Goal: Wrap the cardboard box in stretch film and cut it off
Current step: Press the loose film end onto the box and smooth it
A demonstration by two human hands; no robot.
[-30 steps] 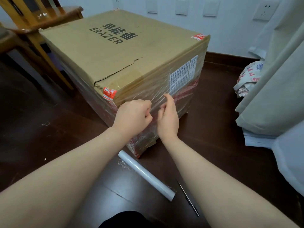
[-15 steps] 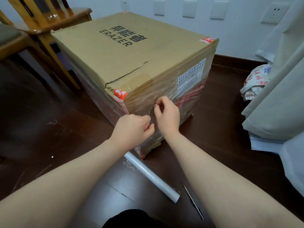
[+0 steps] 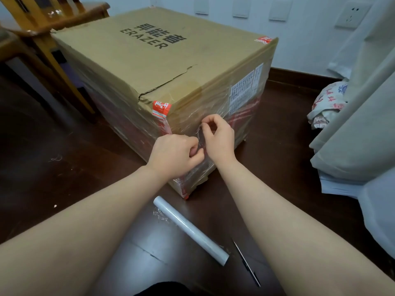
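Standing on the dark wooden floor (image 3: pixel 53 184), the large brown cardboard box (image 3: pixel 166 67) printed "ERAZER" has clear stretch film (image 3: pixel 213 107) around its sides. Against its near right face, the left hand (image 3: pixel 175 154) and right hand (image 3: pixel 218 135) each pinch a loose strip of film with curled fingers. Nearer than the box lie a white film roll (image 3: pixel 192 230) and, just beside it, a thin dark blade (image 3: pixel 245 263).

A room in a home: dark wooden floor (image 3: pixel 53 171), wooden chair (image 3: pixel 42 33) left of the cardboard box (image 3: pixel 171 67), white wall (image 3: pixel 303 45) with switches and a socket (image 3: pixel 350 14) behind it, pale curtains (image 3: pixel 363 116) to its right.
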